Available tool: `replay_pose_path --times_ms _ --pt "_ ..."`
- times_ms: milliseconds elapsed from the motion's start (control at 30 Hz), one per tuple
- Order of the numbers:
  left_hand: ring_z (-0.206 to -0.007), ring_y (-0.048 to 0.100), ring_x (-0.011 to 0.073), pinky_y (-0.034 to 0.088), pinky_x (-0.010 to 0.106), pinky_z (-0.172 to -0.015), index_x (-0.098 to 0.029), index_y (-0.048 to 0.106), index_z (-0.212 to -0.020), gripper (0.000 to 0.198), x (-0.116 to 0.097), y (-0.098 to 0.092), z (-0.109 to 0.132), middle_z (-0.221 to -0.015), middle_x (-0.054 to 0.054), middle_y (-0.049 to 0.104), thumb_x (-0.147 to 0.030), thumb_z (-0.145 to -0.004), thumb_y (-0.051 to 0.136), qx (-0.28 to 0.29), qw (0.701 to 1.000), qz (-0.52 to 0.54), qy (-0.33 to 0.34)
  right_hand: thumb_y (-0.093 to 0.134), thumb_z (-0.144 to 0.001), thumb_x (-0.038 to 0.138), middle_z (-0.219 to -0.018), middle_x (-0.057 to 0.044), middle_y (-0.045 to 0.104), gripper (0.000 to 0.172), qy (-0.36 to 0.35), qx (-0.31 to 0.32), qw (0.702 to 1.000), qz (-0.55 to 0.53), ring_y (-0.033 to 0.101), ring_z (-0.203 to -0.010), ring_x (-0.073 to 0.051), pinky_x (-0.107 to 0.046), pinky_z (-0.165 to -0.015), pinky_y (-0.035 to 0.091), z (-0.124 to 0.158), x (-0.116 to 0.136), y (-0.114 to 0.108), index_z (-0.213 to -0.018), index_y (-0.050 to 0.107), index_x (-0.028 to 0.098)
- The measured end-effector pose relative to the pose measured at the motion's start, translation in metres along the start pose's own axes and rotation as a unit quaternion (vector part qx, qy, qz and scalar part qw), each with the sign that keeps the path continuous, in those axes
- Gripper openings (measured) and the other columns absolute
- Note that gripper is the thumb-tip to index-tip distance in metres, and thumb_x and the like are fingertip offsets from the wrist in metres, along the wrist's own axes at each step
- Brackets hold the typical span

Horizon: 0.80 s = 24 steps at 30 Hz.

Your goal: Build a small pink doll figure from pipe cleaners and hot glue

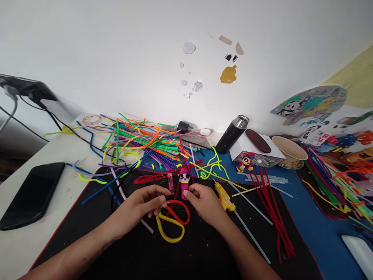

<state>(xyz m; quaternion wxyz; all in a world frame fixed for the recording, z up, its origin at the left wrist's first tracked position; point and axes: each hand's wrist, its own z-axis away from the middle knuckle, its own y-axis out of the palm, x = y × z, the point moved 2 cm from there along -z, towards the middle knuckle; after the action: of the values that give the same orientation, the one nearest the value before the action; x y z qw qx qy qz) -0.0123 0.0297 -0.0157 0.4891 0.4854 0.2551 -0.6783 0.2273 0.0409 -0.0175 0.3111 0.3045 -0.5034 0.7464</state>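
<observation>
My right hand pinches the lower part of a small pink pipe-cleaner figure, which has a white and black face and stands upright over the mat. My left hand is curled around the blade end of a pair of scissors. The yellow and red handle loops point toward me, and the blades are hidden beneath that hand. A pink transparent lighter is just beyond my left fingertips. To the right of my right hand lies a yellow hot glue gun.
Colourful pipe cleaners are heaped at the back. A black flask, a white box and a bowl stand back right. Red pipe cleaners and glue sticks lie right; a phone lies left.
</observation>
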Motion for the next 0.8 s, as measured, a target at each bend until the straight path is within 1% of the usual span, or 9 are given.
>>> replay_pose_path --times_ms 133,233,300,400,500,567,667,800 --pt "-0.070 0.056 0.0153 0.044 0.027 -0.064 -0.018 0.077 -0.113 0.054 -0.007 -0.011 0.009 -0.084 0.003 0.069 -0.064 -0.083 0.079 -0.032 0.999 0.007 0.004 0.066 -0.096 0.033 -0.071 -0.001 0.070 0.020 0.000 -0.006 0.999 0.050 0.059 -0.064 -0.017 -0.027 -0.060 0.037 -0.003 0.004 -0.001 -0.088 0.077 0.019" --pt "-0.070 0.056 0.0156 0.045 0.027 -0.064 -0.019 0.078 -0.109 0.051 -0.008 -0.015 0.018 -0.082 0.002 0.068 -0.064 -0.084 0.079 -0.031 1.000 -0.005 0.000 0.064 -0.098 0.033 -0.077 -0.003 0.076 0.021 -0.010 0.002 0.998 0.064 0.063 -0.067 -0.018 -0.028 -0.061 0.038 -0.004 0.006 0.000 -0.088 0.078 0.020" --pt "-0.071 0.056 0.0156 0.045 0.026 -0.064 -0.020 0.078 -0.107 0.049 -0.005 -0.011 0.024 -0.084 0.002 0.068 -0.064 -0.084 0.079 -0.009 1.000 -0.014 -0.007 0.064 -0.099 0.034 -0.080 -0.005 0.078 0.023 -0.015 0.009 0.997 0.076 0.065 -0.067 -0.019 -0.029 -0.061 0.038 -0.005 0.006 0.001 -0.087 0.078 0.020" --pt "-0.074 0.058 0.0167 0.049 0.028 -0.069 -0.021 0.078 -0.104 0.047 0.002 0.002 0.030 -0.086 0.003 0.069 -0.065 -0.087 0.075 0.047 0.999 -0.020 -0.006 0.065 -0.100 0.034 -0.082 -0.006 0.080 0.023 -0.011 0.008 0.996 0.087 0.068 -0.070 -0.019 -0.029 -0.062 0.038 -0.005 0.006 0.003 -0.087 0.079 0.020" --pt "-0.078 0.061 0.0178 0.049 0.028 -0.074 -0.021 0.079 -0.101 0.039 0.007 0.014 0.032 -0.088 0.003 0.069 -0.058 -0.092 0.070 0.094 0.994 -0.055 0.001 0.065 -0.099 0.034 -0.081 -0.005 0.080 0.022 -0.013 0.002 0.995 0.104 0.067 -0.068 -0.019 -0.029 -0.061 0.037 -0.006 0.006 0.004 -0.088 0.078 0.021" --pt "-0.078 0.061 0.0179 0.048 0.028 -0.075 -0.021 0.078 -0.102 0.035 0.009 0.017 0.031 -0.088 0.002 0.069 -0.054 -0.095 0.067 0.103 0.992 -0.075 0.004 0.066 -0.099 0.035 -0.079 -0.005 0.079 0.022 -0.017 -0.001 0.992 0.129 0.065 -0.065 -0.019 -0.030 -0.061 0.035 -0.006 0.007 0.003 -0.086 0.078 0.022" --pt "-0.078 0.061 0.0178 0.047 0.027 -0.074 -0.022 0.077 -0.103 0.033 0.010 0.016 0.029 -0.087 0.002 0.068 -0.052 -0.097 0.064 0.103 0.991 -0.088 0.011 0.067 -0.099 0.035 -0.078 -0.005 0.078 0.023 -0.019 -0.006 0.987 0.161 0.064 -0.065 -0.019 -0.031 -0.061 0.034 -0.005 0.010 0.001 -0.083 0.077 0.022" --pt "-0.077 0.061 0.0176 0.046 0.027 -0.073 -0.022 0.077 -0.103 0.033 0.011 0.016 0.029 -0.086 0.002 0.068 -0.051 -0.099 0.062 0.107 0.989 -0.104 0.020 0.066 -0.100 0.038 -0.075 -0.005 0.077 0.028 -0.021 -0.005 0.987 0.162 0.064 -0.066 -0.019 -0.030 -0.061 0.033 -0.004 0.012 -0.001 -0.078 0.075 0.022"
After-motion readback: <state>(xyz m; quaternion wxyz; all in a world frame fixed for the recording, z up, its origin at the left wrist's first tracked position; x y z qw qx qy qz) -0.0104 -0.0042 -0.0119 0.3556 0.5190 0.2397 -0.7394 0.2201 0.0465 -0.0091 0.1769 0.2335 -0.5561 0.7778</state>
